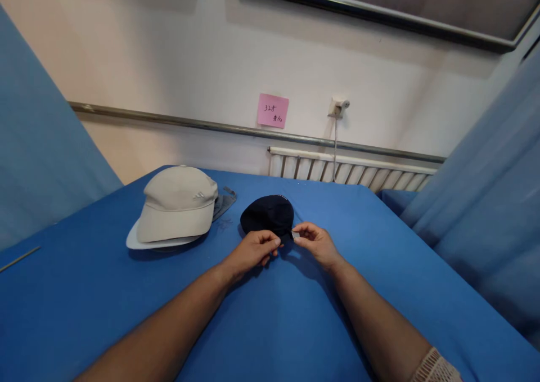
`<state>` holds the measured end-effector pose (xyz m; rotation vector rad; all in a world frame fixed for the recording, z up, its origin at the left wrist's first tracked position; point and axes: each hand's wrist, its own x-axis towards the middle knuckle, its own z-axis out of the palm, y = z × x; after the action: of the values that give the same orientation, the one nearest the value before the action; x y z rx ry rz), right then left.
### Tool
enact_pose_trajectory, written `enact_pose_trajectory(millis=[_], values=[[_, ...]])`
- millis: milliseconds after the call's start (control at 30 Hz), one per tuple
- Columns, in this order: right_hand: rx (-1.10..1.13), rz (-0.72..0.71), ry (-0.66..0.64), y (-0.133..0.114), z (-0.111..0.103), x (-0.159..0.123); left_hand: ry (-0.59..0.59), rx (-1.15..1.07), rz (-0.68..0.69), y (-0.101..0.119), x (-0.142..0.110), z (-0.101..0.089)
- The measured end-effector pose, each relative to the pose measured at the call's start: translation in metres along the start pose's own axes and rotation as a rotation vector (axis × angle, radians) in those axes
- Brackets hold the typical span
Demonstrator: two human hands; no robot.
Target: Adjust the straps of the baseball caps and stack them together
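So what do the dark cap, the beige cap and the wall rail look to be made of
Dark cap: probably matte fabric; it looks soft, with little shine. Beige cap: likely smooth, matte fabric, with a visible seam line. Wall rail: apparently metal, from its grey, dull sheen.

Head view: head-worn, looking forward and down from above the near side
Table [270,326]: fills the lower half, far edge crossing mid-frame, both far corners included
Wall [169,44]: faced beyond that edge
Left hand [253,250], right hand [317,246]: near the lens, around centre
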<state>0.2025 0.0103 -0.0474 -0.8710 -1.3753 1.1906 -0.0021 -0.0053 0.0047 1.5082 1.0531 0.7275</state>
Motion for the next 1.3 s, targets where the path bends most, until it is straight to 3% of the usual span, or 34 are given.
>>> enact_pose_trajectory(millis=[400, 867, 1300], values=[[0.048, 0.014, -0.096, -0.002, 0.008, -0.004, -0.041, -0.057, -0.031, -0.006, 0.002, 0.001], [0.043, 0.027, -0.114, 0.004, 0.007, -0.004, 0.095, 0.053, -0.005, -0.002, 0.003, 0.006], [-0.52, -0.077, -0.241, 0.007, 0.005, -0.007, 0.08, 0.022, -0.057, -0.008, 0.006, 0.01]])
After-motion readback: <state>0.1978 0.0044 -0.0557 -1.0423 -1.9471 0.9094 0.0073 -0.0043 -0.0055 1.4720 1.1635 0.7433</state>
